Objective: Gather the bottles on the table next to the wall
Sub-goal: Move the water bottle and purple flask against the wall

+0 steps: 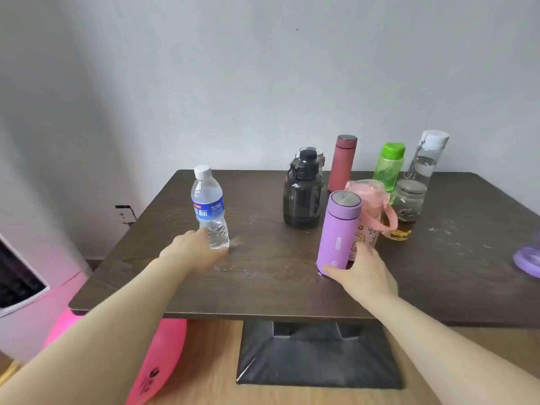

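On the dark wooden table [263,287] my left hand [193,249] grips the base of a clear plastic water bottle [208,206] with a blue label, tilted slightly. My right hand [362,273] holds the bottom of a purple thermos [339,232], also tilted. Near the wall stand a black jug bottle [302,194], a red thermos [342,162], a green bottle [390,166], a clear bottle with a white cap [426,159], a pink cup with a strap [371,206] and a glass jar [407,209] with brown liquid.
A purple lid [529,260] lies at the table's right edge. A pink ball [157,361] rests on the floor under the table's left front, beside the black table base [315,355]. A white appliance [17,276] stands at far left. The wall is right behind the table.
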